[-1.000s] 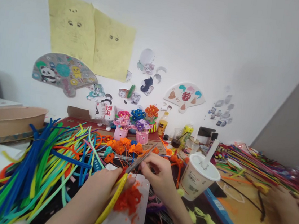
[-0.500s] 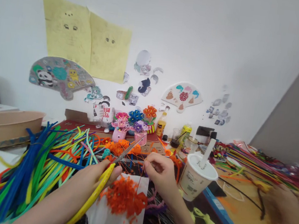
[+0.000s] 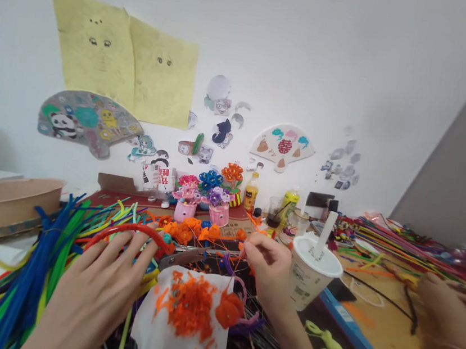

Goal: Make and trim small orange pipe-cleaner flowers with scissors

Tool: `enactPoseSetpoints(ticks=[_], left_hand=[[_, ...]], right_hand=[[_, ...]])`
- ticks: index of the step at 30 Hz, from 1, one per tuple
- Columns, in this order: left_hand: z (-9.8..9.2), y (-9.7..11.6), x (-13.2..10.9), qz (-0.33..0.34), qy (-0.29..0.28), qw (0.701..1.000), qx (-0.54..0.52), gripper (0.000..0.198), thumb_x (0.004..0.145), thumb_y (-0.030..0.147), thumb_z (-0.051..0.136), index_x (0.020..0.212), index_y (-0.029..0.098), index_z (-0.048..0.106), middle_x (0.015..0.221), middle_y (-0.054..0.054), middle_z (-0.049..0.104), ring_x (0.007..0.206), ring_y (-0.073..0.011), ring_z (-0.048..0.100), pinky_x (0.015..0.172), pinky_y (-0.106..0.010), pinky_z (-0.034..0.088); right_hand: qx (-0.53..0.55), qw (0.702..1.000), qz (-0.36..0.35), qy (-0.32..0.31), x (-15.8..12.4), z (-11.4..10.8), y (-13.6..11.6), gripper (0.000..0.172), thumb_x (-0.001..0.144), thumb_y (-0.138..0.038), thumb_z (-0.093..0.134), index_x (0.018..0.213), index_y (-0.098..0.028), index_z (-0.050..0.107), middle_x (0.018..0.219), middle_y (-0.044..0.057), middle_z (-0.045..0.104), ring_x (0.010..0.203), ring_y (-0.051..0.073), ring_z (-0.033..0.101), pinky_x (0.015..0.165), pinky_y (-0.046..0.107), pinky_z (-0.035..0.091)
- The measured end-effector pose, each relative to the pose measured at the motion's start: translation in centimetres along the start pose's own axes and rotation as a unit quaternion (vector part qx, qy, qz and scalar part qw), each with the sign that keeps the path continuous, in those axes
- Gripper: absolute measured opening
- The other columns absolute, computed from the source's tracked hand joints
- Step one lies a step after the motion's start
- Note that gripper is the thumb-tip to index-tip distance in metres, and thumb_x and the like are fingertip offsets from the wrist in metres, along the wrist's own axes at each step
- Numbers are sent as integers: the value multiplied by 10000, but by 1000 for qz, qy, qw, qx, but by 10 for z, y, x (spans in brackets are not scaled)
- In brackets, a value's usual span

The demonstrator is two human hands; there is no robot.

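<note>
My left hand [image 3: 96, 282] lies open, fingers spread over the heap of coloured pipe cleaners [image 3: 35, 263], its fingertips at a bent red pipe cleaner [image 3: 132, 230]. The yellow-handled scissors [image 3: 187, 255] lie on the table just right of that hand, out of its grip. My right hand [image 3: 268, 269] pinches a thin orange stem, and a fuzzy orange ball [image 3: 229, 310] hangs at the stem's lower end. Below both hands a white paper sheet [image 3: 178, 343] carries a pile of orange fuzz trimmings [image 3: 191, 305].
A white paper cup with a straw [image 3: 315, 269] stands right beside my right hand. Small pipe-cleaner flower pots [image 3: 204, 199] and bottles line the wall. A cardboard tray [image 3: 4, 203] sits far left. Another person's hand [image 3: 445, 314] works at the right among more pipe cleaners.
My left hand put the scissors down and spread open over the pipe cleaners. My right hand lifted slightly with the stem, and the orange ball now hangs over the paper.
</note>
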State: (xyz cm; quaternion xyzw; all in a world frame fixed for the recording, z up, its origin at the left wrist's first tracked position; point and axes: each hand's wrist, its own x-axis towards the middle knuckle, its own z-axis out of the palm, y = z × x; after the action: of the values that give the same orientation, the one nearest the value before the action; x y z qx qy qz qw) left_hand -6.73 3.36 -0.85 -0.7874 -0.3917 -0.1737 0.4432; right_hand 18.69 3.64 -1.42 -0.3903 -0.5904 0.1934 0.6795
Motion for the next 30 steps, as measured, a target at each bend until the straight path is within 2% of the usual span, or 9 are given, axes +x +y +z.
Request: enactPoseSetpoints(ticks=[3, 6, 8, 10, 12, 15, 21, 25, 30], left_hand=[[2, 1, -2, 0, -6, 1000, -17, 430, 698, 74, 436, 1041, 134, 689, 1048, -138, 712, 963, -334, 625, 787, -446, 464], [5, 5, 1, -144, -95, 979, -108, 347, 769, 252, 482, 1037, 121, 660, 1084, -163, 683, 985, -360, 617, 782, -454, 473], [3, 10, 7, -256, -161, 929, -215, 362, 794, 391, 480, 994, 133, 636, 1008, -147, 696, 908, -318, 649, 741, -396, 492], [-3, 19, 12, -324, -218, 858, -333, 366, 811, 486, 441, 904, 175, 611, 810, -77, 709, 710, -245, 658, 624, -313, 482], [-10, 30, 16, -336, -239, 797, -441, 341, 819, 507, 411, 798, 209, 575, 680, -17, 679, 608, -194, 620, 570, -261, 452], [-19, 48, 16, -321, -225, 754, -527, 317, 818, 505, 419, 696, 225, 507, 595, 16, 624, 551, -159, 569, 519, -222, 412], [-19, 64, 10, -272, -207, 751, -565, 303, 866, 481, 389, 768, 226, 519, 631, 2, 643, 528, -147, 563, 509, -219, 393], [-15, 67, 7, -266, -201, 767, -549, 337, 885, 483, 344, 795, 218, 531, 580, 16, 605, 499, -149, 531, 505, -235, 377], [-8, 70, 3, -246, -200, 780, -539, 340, 891, 474, 332, 834, 213, 542, 563, 17, 604, 482, -146, 531, 487, -228, 373]], right_hand=[[-7, 1000, -5, 12, 1, -1, 1, 227, 762, -226, 568, 541, -178, 546, 496, -31, 491, 479, 109, 420, 440, 216, 320], [-14, 1000, -6, -15, 1, 0, -1, 224, 792, -243, 565, 579, -174, 566, 529, -22, 505, 506, 115, 432, 451, 220, 320], [-19, 999, -15, -42, -1, 3, -2, 219, 812, -242, 555, 607, -169, 580, 563, -12, 519, 520, 116, 435, 461, 224, 321], [-28, 997, -30, -58, -3, 7, -4, 221, 825, -233, 549, 616, -166, 578, 580, -8, 519, 522, 113, 430, 472, 230, 321], [-43, 996, -47, -65, -5, 11, -4, 233, 832, -220, 548, 606, -165, 560, 577, -9, 505, 520, 112, 425, 483, 236, 320], [-69, 992, -71, -80, -8, 15, -5, 250, 836, -185, 532, 587, -167, 527, 570, -7, 493, 523, 112, 427, 500, 243, 319], [-78, 986, -99, -107, -12, 18, -8, 247, 824, -149, 526, 581, -176, 487, 571, -6, 494, 537, 116, 452, 515, 239, 338], [-70, 984, -95, -132, -14, 19, -9, 237, 830, -134, 500, 597, -171, 521, 610, 19, 559, 576, 134, 529, 550, 244, 386], [-69, 985, -102, -124, -15, 20, -9, 234, 821, -131, 501, 593, -173, 534, 605, 19, 567, 560, 133, 515, 527, 241, 382]])
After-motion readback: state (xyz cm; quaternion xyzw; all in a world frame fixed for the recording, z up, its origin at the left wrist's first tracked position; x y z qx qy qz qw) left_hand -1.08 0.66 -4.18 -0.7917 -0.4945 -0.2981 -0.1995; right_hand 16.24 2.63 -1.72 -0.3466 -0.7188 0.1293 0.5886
